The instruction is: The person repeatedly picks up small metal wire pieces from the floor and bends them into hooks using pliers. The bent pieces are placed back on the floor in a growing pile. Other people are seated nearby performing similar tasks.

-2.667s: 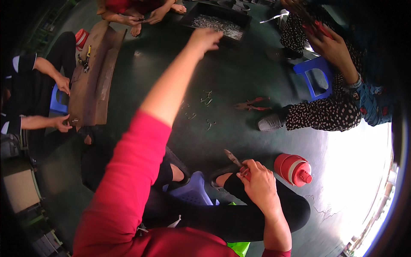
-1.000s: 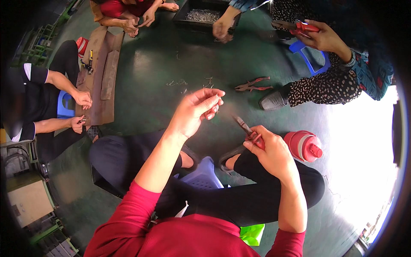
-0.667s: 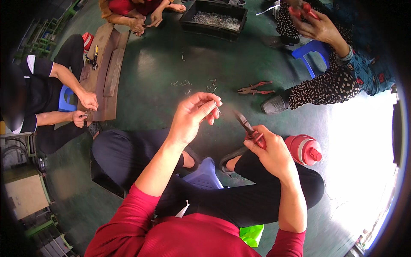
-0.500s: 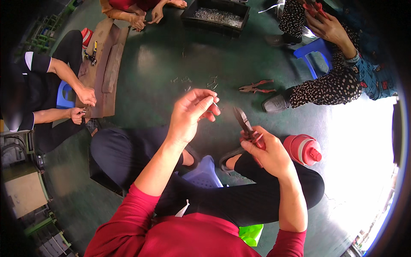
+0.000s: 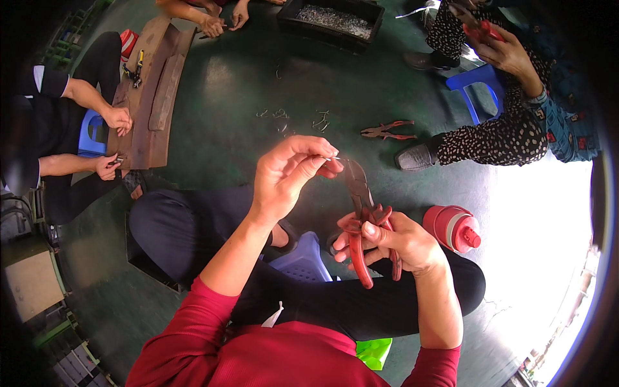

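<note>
Between thumb and fingertips, my left hand (image 5: 284, 173) pinches a small thin metal piece (image 5: 331, 158), which looks like a short bent wire. My right hand (image 5: 406, 242) holds a pair of red-handled pliers (image 5: 361, 193), handles spread apart and the head pointing up. The tip of the pliers is right beside the metal piece; whether they touch I cannot tell. Beyond my hands, several small bent wire pieces (image 5: 320, 120) lie on the dark green floor. Another pair of red-handled pliers (image 5: 388, 131) rests there to their right.
A black tray (image 5: 303, 24) of small metal pieces stands at the far side. Co-workers sit left, far and right, one holding red pliers (image 5: 480, 29). Nearby are a red jug (image 5: 454, 229), a blue stool (image 5: 477, 87) and metal beams (image 5: 151, 97) at left.
My right hand has swung the pliers left and upward to the metal piece, and their handles have spread. My left hand stays nearly in place. The left co-worker's hands have shifted slightly.
</note>
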The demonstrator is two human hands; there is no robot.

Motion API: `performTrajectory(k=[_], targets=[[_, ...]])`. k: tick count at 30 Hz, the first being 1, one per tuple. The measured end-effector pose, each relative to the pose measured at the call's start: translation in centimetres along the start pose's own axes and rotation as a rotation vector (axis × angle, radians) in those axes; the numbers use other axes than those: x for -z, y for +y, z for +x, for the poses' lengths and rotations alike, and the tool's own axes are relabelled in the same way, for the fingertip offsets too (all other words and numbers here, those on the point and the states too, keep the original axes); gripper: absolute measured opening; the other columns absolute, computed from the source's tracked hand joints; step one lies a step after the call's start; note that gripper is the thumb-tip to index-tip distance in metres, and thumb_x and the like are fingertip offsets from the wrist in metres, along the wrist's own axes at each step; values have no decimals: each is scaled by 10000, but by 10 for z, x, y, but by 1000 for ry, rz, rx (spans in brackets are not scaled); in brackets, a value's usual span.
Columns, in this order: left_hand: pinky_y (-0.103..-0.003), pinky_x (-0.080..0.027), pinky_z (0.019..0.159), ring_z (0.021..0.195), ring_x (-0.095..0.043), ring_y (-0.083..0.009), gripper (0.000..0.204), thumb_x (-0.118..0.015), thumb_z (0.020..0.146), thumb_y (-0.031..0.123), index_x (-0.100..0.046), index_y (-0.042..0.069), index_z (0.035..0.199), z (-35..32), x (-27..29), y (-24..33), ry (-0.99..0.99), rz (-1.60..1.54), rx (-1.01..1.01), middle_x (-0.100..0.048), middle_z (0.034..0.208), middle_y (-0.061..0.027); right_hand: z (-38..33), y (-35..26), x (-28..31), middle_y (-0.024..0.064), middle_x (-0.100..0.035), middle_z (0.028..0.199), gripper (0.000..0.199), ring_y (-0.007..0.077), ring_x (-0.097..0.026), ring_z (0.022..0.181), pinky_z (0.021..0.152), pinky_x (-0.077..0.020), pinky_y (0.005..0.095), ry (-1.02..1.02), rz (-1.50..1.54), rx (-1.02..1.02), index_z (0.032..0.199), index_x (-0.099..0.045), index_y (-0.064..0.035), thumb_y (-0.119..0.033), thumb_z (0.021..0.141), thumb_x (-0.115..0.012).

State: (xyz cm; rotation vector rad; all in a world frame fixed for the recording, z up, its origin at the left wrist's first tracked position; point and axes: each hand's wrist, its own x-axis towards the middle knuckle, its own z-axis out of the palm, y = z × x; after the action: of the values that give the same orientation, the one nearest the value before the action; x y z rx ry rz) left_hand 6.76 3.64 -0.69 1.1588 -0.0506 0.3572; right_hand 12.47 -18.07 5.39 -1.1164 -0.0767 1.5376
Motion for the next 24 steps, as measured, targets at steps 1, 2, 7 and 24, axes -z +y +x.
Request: performTrajectory(k=[1,2,7,24], targets=[[-316,-563,763,890,-679,-194,124,-540,947,-23,-624,-1,1036,0,1,0,-6,0,-3,-655,1010,-100,1,0,0,246,-619,1120,611,346,-641,1045,820,-563,456,0,6,1,1293,-445,100,-390,953,-578],[-316,-565,763,891,-678,-194,124,-540,945,-27,-625,-2,1032,1,1,1,-10,5,-6,-654,1012,-101,2,-1,0,266,-612,1114,619,376,-640,1047,811,-568,482,1,11,3,1293,-427,113,-378,949,-583],[-316,-570,764,893,-678,-196,124,-542,936,-42,-630,-5,1015,3,5,4,-26,25,-15,-648,1020,-108,4,-2,-1,260,-614,1114,621,371,-642,1043,815,-568,479,-13,31,-2,1285,-430,115,-377,943,-594],[-316,-567,769,883,-666,-188,113,-537,940,-43,-626,-4,998,-3,-2,1,-80,53,-59,-643,1021,-107,-5,6,6,237,-638,1067,640,372,-665,989,811,-569,472,-55,67,6,1251,-458,119,-400,917,-628]])
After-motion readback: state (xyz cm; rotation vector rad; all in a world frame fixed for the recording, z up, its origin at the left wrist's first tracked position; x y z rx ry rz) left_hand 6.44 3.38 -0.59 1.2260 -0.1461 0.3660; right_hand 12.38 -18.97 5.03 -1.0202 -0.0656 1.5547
